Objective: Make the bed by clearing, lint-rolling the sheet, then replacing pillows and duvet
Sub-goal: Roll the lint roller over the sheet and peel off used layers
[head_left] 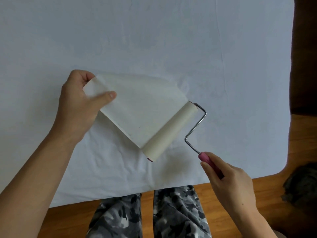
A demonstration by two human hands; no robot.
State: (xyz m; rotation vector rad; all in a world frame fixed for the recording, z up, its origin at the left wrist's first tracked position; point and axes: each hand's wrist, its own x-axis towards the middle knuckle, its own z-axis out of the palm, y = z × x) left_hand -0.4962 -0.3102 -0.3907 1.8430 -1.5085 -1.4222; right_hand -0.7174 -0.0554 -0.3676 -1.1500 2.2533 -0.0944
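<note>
A lint roller (171,133) with a cream roll, a bent metal arm and a pink handle (208,160) hovers over the white bed sheet (154,40). My right hand (229,184) grips the pink handle at the lower right. A wide sheet of the roll's sticky paper (137,109) is peeled away and stretches up and left from the roll. My left hand (80,103) pinches that paper's far corner between thumb and fingers. The bed carries no pillows or duvet in this view.
The bed's near edge runs across the bottom, with wooden floor (267,189) below and to the right. My legs in camouflage trousers (145,215) stand against the edge. A dark furry shape (301,184) lies on the floor at the right.
</note>
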